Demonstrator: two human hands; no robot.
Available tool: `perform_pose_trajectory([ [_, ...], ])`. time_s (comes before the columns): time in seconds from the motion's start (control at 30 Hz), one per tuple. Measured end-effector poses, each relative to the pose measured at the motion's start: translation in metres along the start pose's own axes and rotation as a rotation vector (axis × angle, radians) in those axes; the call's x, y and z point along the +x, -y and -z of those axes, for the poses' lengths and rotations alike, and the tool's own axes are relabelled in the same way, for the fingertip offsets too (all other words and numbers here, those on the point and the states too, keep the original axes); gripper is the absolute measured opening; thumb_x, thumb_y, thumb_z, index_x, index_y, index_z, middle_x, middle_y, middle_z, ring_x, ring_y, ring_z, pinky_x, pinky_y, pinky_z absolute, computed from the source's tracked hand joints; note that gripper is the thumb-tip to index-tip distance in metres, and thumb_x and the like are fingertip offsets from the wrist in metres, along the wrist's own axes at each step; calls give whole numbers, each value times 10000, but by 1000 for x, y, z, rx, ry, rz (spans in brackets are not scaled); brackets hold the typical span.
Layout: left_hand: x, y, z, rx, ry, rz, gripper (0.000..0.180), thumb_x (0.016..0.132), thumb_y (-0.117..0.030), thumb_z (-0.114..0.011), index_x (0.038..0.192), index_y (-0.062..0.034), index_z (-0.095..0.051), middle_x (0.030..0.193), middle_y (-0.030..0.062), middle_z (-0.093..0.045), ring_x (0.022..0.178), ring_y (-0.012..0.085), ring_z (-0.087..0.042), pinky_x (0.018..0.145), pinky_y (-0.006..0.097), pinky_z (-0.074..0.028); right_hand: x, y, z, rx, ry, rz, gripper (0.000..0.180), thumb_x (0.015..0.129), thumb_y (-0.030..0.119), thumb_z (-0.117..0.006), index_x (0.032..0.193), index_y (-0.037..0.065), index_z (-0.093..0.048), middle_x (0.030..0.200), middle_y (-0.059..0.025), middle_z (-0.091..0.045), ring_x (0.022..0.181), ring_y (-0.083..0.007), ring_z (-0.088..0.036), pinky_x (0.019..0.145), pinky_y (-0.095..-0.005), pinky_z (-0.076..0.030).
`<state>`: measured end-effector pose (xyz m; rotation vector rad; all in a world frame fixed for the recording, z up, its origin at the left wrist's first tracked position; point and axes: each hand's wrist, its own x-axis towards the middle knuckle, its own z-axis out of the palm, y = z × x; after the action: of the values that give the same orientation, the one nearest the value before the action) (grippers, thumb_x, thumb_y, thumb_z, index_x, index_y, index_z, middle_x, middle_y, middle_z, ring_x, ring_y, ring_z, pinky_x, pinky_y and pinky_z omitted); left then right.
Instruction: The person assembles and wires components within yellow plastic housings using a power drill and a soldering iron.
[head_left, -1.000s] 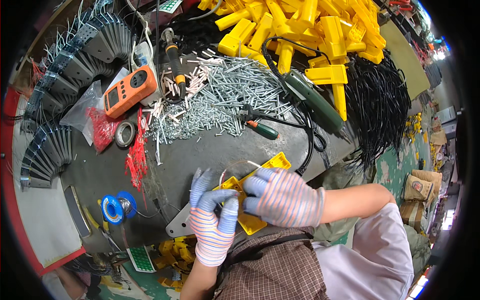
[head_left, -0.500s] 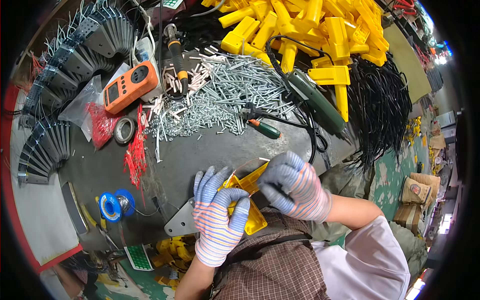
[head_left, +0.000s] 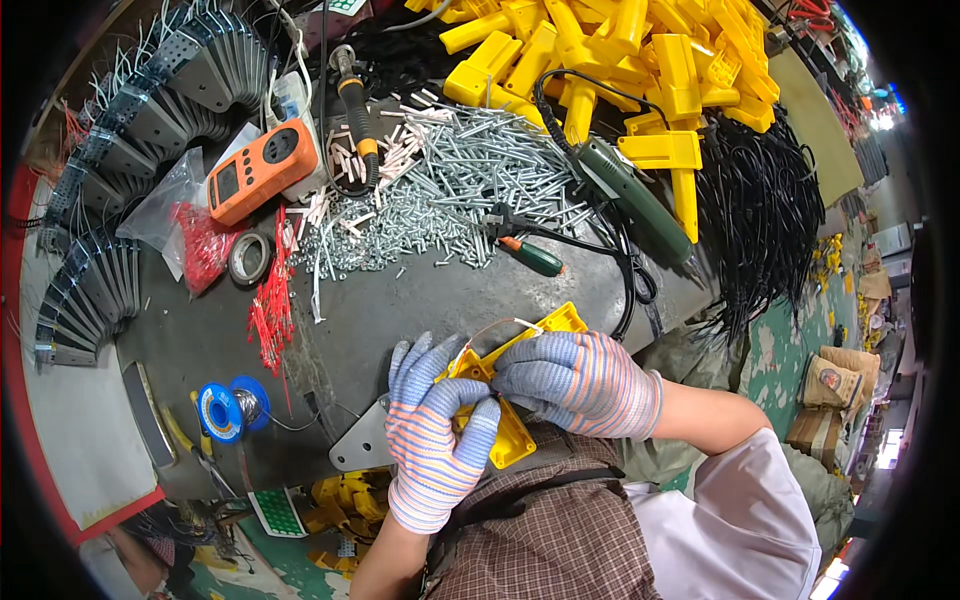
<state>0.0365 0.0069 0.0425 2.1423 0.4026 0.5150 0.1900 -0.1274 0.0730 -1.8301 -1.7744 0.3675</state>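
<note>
At the table's near edge lies a yellow plastic housing [head_left: 513, 440], hollow side up, with one arm reaching to the far right. My left hand [head_left: 435, 435], in a striped knit glove, grips its left side with thumb and fingers. A thin wire with a white sleeve [head_left: 526, 325] rises out of the housing and arches over it. My right hand [head_left: 590, 385], gloved alike, is closed over the middle of the housing, fingertips pressed together at its inside. What those fingertips pinch, if anything, is hidden. Beside my left hand a grey metal plate [head_left: 362, 442] with holes sticks out.
Beyond my hands lie a heap of screws [head_left: 480, 165], a green-handled screwdriver [head_left: 532, 257], a green power screwdriver [head_left: 635, 205] and yellow housings [head_left: 675, 80]. To the left are a solder spool [head_left: 228, 411], a tape roll [head_left: 250, 258], red leads [head_left: 271, 320] and an orange meter [head_left: 262, 170].
My right hand has come down from above the housing, and its fingers now press into it. More of the housing's far arm shows. My left hand keeps its hold.
</note>
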Motion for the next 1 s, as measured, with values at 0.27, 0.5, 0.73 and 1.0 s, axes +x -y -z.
perform_pose_trajectory([
  [0.27,-1,2,-1,2,-13,-20,187,758,-200,-683,897,-85,-635,1183,174,-576,1185,417,-485,1084,560,-272,-2,1,-6,16,-17,-54,248,809,201,-627,1033,92,-633,1018,-95,-632,945,-260,-633,784,-357,-541],
  [0.5,-3,2,-4,17,-32,-25,197,766,-239,-693,902,-108,-635,1236,170,-539,1203,433,-454,1076,581,-272,-1,3,-6,3,-60,-51,241,815,215,-657,1009,74,-628,970,-109,-635,863,-279,-646,731,-366,-544],
  [0.73,-11,-14,-11,417,-290,-101,126,829,-288,-661,923,-211,-627,1142,76,-530,1166,332,-430,1096,615,-202,9,6,4,395,-111,-89,272,864,95,-588,1125,33,-544,1129,-163,-583,1019,-348,-604,883,-391,-501],
  [1.0,-10,-5,-14,205,-312,-82,117,787,-150,-698,875,-133,-623,875,32,-614,933,269,-588,1118,591,-175,14,20,-7,349,-227,-307,202,886,107,-604,1076,37,-605,1042,-137,-648,955,-323,-639,835,-365,-512],
])
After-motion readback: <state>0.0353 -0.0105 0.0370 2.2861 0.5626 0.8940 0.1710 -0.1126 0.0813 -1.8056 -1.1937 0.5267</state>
